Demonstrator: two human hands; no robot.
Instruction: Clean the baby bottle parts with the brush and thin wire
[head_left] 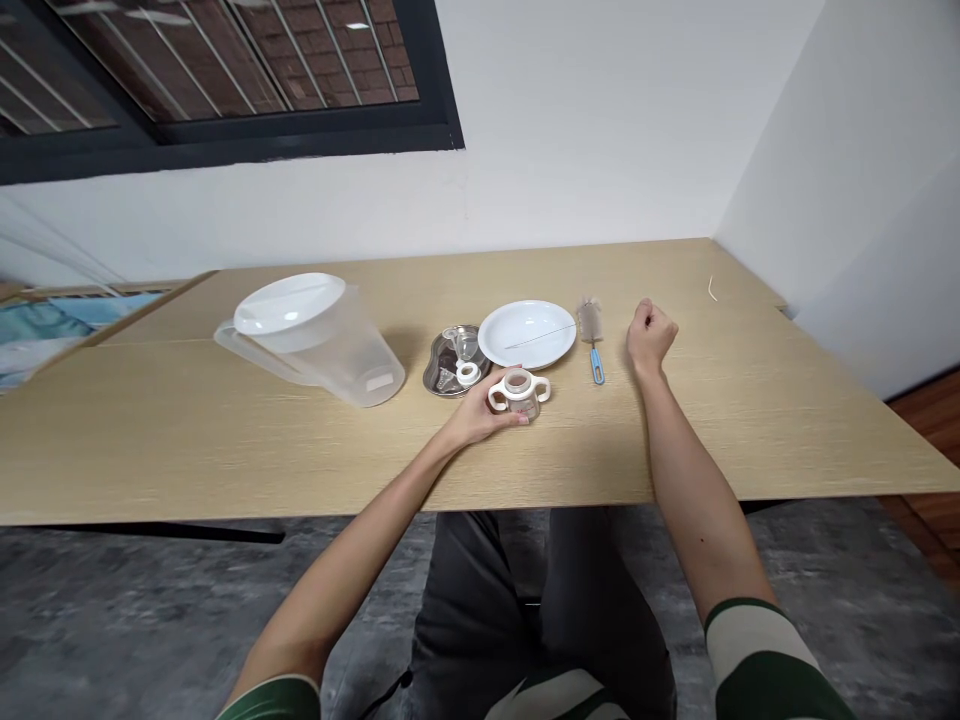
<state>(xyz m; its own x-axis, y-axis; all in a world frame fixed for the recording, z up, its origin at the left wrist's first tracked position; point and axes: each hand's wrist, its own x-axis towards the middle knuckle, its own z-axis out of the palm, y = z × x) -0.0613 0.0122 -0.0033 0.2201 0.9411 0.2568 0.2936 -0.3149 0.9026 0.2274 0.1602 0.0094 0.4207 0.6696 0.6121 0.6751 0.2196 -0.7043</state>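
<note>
My left hand [484,412] is wrapped round a small clear baby bottle [523,398] with a white collar and two loop handles; its mouth is uncapped and faces up. My right hand [651,335] rests as a closed fist on the table, with nothing showing in it. Between the hands lies a bottle brush [591,325] with a blue handle. Just beyond the bottle is a white plate [527,358], a thin wire-like rod [541,337] lying across it. A kidney-shaped metal tray [433,378] behind my left hand holds clear bottle parts and a white ring [468,373].
A large translucent pitcher [337,345] with a white lid [291,303] stands on the left of the wooden table [225,450]. A short white strip [712,289] lies far right. The wall [600,130] and window [247,130] border the table's back.
</note>
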